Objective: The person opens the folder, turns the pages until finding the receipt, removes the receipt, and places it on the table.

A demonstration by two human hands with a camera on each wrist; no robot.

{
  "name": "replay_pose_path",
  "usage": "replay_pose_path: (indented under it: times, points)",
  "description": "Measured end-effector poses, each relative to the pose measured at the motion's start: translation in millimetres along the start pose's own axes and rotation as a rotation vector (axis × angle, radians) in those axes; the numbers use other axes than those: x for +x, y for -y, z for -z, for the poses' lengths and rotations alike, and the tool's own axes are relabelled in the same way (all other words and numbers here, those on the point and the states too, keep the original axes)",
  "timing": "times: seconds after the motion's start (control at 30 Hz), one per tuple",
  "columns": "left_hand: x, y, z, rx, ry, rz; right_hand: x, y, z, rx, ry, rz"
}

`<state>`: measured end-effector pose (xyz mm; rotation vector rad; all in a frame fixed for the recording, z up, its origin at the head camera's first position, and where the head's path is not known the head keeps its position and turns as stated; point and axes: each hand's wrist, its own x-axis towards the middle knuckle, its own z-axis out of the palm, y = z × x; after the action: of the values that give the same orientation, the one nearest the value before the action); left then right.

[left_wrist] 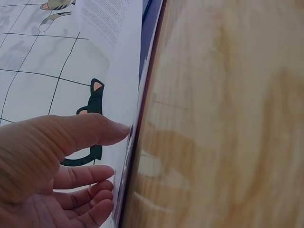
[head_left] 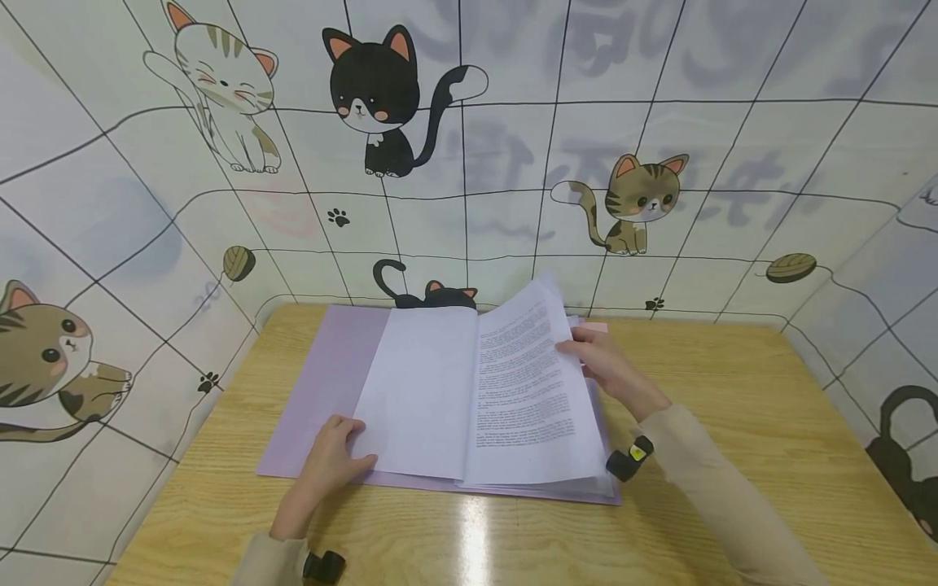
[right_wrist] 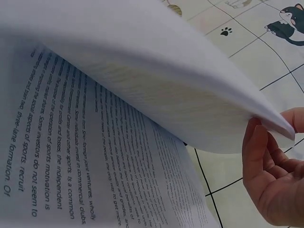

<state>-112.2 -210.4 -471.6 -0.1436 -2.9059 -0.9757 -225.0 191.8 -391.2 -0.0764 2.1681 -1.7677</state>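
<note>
A purple folder (head_left: 322,391) lies spread on the table with loose-looking paper inside. Its left side carries a blank white page (head_left: 418,391). On the right, a printed sheet (head_left: 522,399) is raised and bowed along its far right edge. My right hand (head_left: 607,366) pinches that edge between thumb and fingers; in the right wrist view the lifted paper (right_wrist: 199,109) curves over another printed page (right_wrist: 95,156). My left hand (head_left: 328,457) rests at the lower left of the blank page, thumb (left_wrist: 102,130) on the paper near the folder's edge, fingers loosely bent.
The wooden table (head_left: 718,391) extends on both sides of the folder and in front of it. Behind stands a white gridded wall covering (head_left: 506,155) printed with cartoon cats. A pink tab (head_left: 597,327) shows beyond my right hand. Each wrist wears a small black device (head_left: 325,567).
</note>
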Motion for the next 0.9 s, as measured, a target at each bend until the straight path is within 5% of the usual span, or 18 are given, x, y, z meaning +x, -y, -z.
replay_pose_path:
  times: [0.43, 0.9]
  points:
    - [-0.9, -1.3, -1.3, 0.022, -0.007, -0.011, -4, 16, -11, 0.085, 0.081, 0.034]
    - [-3.7, -19.4, -0.6, 0.166, -0.028, -0.064, 2, 30, -28, 0.215, 0.094, 0.052]
